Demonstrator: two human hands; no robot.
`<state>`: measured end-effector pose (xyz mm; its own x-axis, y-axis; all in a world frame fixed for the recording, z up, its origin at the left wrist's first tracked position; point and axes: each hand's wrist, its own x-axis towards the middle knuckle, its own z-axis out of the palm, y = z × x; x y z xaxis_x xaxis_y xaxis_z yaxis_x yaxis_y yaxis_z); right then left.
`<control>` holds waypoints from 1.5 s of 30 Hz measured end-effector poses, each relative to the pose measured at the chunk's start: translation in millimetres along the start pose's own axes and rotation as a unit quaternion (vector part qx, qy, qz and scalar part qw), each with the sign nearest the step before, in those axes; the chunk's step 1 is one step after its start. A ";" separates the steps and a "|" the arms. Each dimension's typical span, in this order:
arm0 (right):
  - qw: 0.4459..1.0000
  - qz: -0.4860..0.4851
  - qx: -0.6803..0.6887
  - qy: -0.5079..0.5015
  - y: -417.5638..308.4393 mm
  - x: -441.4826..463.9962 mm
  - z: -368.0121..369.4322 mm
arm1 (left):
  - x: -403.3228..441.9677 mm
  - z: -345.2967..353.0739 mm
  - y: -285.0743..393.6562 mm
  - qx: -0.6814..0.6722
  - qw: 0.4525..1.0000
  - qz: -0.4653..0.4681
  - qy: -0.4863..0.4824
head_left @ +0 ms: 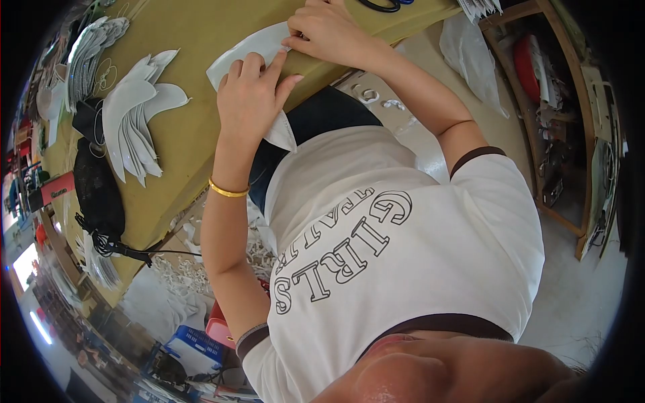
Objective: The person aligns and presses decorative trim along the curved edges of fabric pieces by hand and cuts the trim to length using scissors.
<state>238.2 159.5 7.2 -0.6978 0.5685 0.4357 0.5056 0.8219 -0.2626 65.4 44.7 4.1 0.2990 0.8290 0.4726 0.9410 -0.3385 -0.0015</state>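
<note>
A white curved shoe-upper-like piece (250,51) lies at the near edge of the cloth-covered table. Its lower end, with a row of small holes, hangs past the edge toward my lap. My left hand (250,87), a gold bangle at its wrist, rests over the middle of the piece, fingers bent and pressing on it, thumb out to the side. My right hand (326,30) pinches the upper edge, its thumb close to my left index fingertip. What lies beneath both palms is hidden. To the left sits a fanned stack of similar white pieces (138,114).
More white pieces (94,57) are piled at the far left. A black cloth-like bundle (99,191) with cords lies at the table's left side. Dark-handled scissors (381,5) are at the top edge. Right stands a wooden shelf (584,134); white scraps (178,275) litter the floor.
</note>
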 end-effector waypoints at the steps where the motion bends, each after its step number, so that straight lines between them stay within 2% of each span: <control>1: 1.000 -0.006 -0.012 0.005 -0.4 -0.3 0.5 | 1.8 -3.1 0.5 0.000 1.000 -0.004 -0.018; 2: 1.000 -0.013 -0.025 0.011 -0.8 -0.5 0.5 | 3.1 -5.0 0.6 0.001 0.999 -0.007 -0.036; 5: 0.993 -0.045 -0.076 0.078 -3.4 -2.9 -3.5 | 6.4 -2.0 -10.1 -0.003 0.997 0.067 0.024; 8: 0.982 -0.050 -0.146 0.108 -8.4 -0.9 -18.8 | -3.8 -0.2 -17.3 -0.073 0.996 0.051 -0.026; 11: 0.991 -0.034 -0.125 0.041 -1.9 3.3 -26.9 | -11.6 -13.0 -2.6 -0.042 0.998 0.004 -0.035; 14: 0.999 -0.006 0.027 -0.045 3.2 6.2 -29.9 | -21.0 -20.0 6.0 -0.019 0.999 -0.027 -0.035; 17: 0.993 0.044 0.100 -0.051 8.4 10.1 -14.9 | -21.0 -21.0 5.4 -0.010 0.999 -0.025 -0.022; 23: 0.988 0.069 0.130 -0.050 15.5 13.6 5.2 | -18.4 0.2 -6.3 -0.095 0.995 -0.016 0.019; 35: 0.993 0.048 0.108 -0.030 17.8 10.6 13.0 | -8.7 -1.4 -7.5 -0.103 0.994 -0.020 0.019; 41: 0.995 0.047 0.078 -0.051 23.6 11.6 24.8 | 5.6 1.7 -5.0 -0.096 0.995 -0.010 0.027; 45: 0.994 0.042 0.092 -0.039 17.9 12.5 0.1 | 11.8 5.8 -6.6 -0.072 0.997 0.008 0.003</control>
<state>238.5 181.4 7.9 -0.6975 0.6309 0.3396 0.4678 0.7600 -0.4512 63.7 59.3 4.5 0.3119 0.8202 0.4795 0.9036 -0.4120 0.1171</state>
